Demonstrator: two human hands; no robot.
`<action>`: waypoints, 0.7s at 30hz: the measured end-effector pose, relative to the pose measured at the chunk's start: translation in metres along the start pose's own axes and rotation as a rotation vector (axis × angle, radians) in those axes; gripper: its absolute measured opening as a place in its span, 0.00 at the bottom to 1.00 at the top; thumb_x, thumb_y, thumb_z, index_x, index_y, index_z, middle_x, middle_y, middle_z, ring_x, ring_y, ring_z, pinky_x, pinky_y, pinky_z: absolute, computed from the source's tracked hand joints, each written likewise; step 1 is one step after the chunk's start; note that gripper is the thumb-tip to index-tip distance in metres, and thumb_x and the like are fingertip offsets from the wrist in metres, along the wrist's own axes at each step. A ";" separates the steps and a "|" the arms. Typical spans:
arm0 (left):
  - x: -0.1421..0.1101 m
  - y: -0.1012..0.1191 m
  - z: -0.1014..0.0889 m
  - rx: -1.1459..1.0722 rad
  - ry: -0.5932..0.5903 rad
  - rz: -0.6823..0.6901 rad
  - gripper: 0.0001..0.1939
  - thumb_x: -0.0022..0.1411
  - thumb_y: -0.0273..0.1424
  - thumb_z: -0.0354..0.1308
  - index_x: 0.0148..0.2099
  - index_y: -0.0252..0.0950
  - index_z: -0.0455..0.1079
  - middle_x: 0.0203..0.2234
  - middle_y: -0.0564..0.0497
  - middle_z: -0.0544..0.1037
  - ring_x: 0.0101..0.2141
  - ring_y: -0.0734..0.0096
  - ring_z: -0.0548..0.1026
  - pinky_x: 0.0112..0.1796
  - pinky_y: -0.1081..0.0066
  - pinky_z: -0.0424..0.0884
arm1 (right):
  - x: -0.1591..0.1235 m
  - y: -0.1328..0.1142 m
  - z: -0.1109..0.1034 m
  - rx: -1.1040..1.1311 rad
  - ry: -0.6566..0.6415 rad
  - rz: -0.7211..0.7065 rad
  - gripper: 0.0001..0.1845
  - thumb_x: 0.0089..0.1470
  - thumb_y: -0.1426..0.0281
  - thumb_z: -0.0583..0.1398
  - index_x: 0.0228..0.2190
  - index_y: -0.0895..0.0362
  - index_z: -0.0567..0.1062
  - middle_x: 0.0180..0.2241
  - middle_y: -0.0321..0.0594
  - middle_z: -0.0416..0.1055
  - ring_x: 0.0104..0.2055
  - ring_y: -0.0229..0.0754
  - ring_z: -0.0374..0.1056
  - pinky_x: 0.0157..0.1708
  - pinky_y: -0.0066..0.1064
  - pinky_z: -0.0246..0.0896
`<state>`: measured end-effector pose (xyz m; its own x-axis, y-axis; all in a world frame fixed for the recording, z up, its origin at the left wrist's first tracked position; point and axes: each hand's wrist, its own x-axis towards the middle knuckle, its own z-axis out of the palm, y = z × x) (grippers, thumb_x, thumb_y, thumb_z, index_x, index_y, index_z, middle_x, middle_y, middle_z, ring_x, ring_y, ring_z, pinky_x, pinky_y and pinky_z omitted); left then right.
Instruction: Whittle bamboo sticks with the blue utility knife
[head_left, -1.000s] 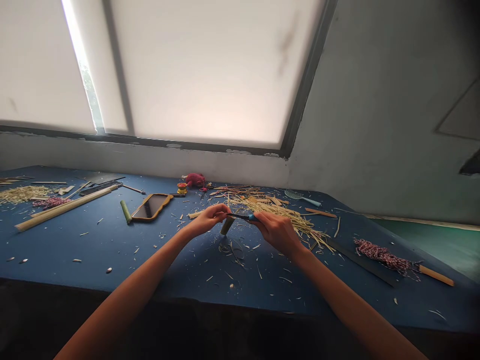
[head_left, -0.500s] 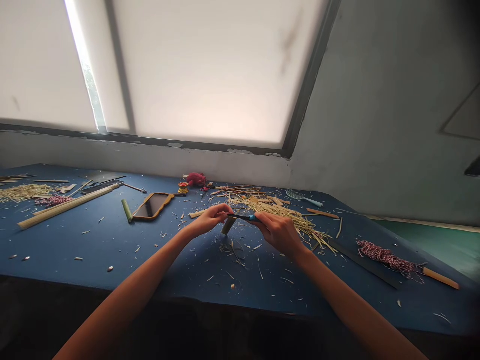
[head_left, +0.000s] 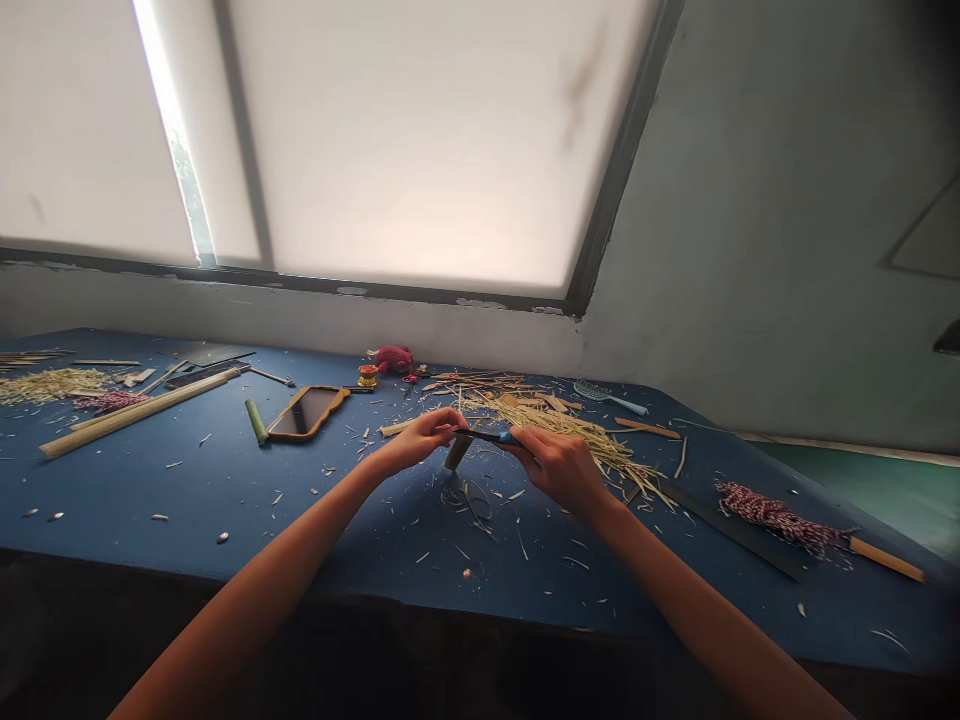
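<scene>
My right hand (head_left: 562, 460) is closed round the blue handle of a knife (head_left: 484, 435), its dark blade pointing left. Under the blade a short bamboo piece (head_left: 457, 453) stands tilted, its lower end on the table or just above it. My left hand (head_left: 427, 435) is closed at the bamboo's upper end, close to the blade tip; its fingertips partly hide that contact. Below them, thin curled shavings (head_left: 472, 500) lie on the blue table (head_left: 337, 550).
Beyond my hands lies a heap of thin bamboo strips (head_left: 592, 435). To the left are a gold-framed mirror (head_left: 307, 412), a green bamboo piece (head_left: 256, 422) and a long bamboo pole (head_left: 142, 412). Red-and-white cord (head_left: 772, 515) and a hairbrush (head_left: 607, 396) are on the right.
The surroundings have shifted slightly rightward as my view turned a little. My hands, the knife and the bamboo piece keep nearly the same pose.
</scene>
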<state>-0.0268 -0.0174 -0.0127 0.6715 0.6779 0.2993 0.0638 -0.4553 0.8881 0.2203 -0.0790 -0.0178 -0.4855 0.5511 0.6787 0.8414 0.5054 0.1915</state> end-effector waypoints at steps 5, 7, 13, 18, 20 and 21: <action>0.000 -0.001 0.000 0.000 0.003 -0.006 0.12 0.63 0.39 0.51 0.44 0.36 0.65 0.35 0.52 0.68 0.36 0.73 0.67 0.38 0.73 0.63 | 0.000 -0.001 -0.001 -0.012 -0.006 -0.001 0.13 0.62 0.63 0.52 0.39 0.57 0.71 0.32 0.39 0.75 0.29 0.37 0.69 0.25 0.28 0.50; 0.000 -0.001 0.000 0.002 0.012 -0.014 0.12 0.63 0.39 0.52 0.44 0.36 0.65 0.36 0.52 0.68 0.38 0.72 0.67 0.39 0.73 0.63 | 0.000 -0.002 -0.002 -0.003 -0.010 0.005 0.13 0.62 0.62 0.51 0.39 0.57 0.71 0.31 0.39 0.75 0.28 0.36 0.69 0.24 0.28 0.50; 0.002 0.008 -0.005 0.024 0.129 0.071 0.15 0.63 0.40 0.52 0.44 0.35 0.69 0.39 0.47 0.73 0.43 0.67 0.71 0.44 0.68 0.66 | 0.004 -0.006 -0.005 0.028 -0.044 0.029 0.14 0.63 0.61 0.50 0.37 0.56 0.71 0.29 0.38 0.74 0.26 0.36 0.68 0.23 0.28 0.48; -0.001 0.023 -0.007 0.348 0.342 0.296 0.15 0.61 0.42 0.55 0.41 0.37 0.73 0.38 0.47 0.76 0.39 0.67 0.72 0.44 0.66 0.65 | 0.012 -0.004 -0.011 0.047 -0.089 0.014 0.15 0.63 0.61 0.49 0.36 0.56 0.71 0.29 0.38 0.74 0.26 0.36 0.68 0.23 0.28 0.49; -0.003 0.025 -0.006 0.534 0.322 0.326 0.12 0.60 0.41 0.57 0.39 0.39 0.75 0.36 0.49 0.77 0.38 0.67 0.72 0.47 0.63 0.61 | 0.017 -0.002 -0.016 0.031 -0.112 -0.008 0.16 0.63 0.61 0.49 0.35 0.56 0.71 0.28 0.37 0.74 0.26 0.36 0.68 0.23 0.28 0.48; -0.003 0.024 -0.006 0.603 0.311 0.329 0.12 0.59 0.41 0.57 0.38 0.40 0.75 0.35 0.49 0.77 0.38 0.67 0.72 0.48 0.62 0.59 | 0.019 -0.001 -0.018 0.014 -0.124 -0.022 0.16 0.63 0.61 0.49 0.34 0.56 0.71 0.27 0.37 0.73 0.26 0.36 0.68 0.23 0.28 0.48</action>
<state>-0.0319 -0.0269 0.0098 0.4919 0.5434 0.6803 0.3495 -0.8389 0.4173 0.2142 -0.0814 0.0080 -0.5304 0.6172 0.5811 0.8270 0.5274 0.1947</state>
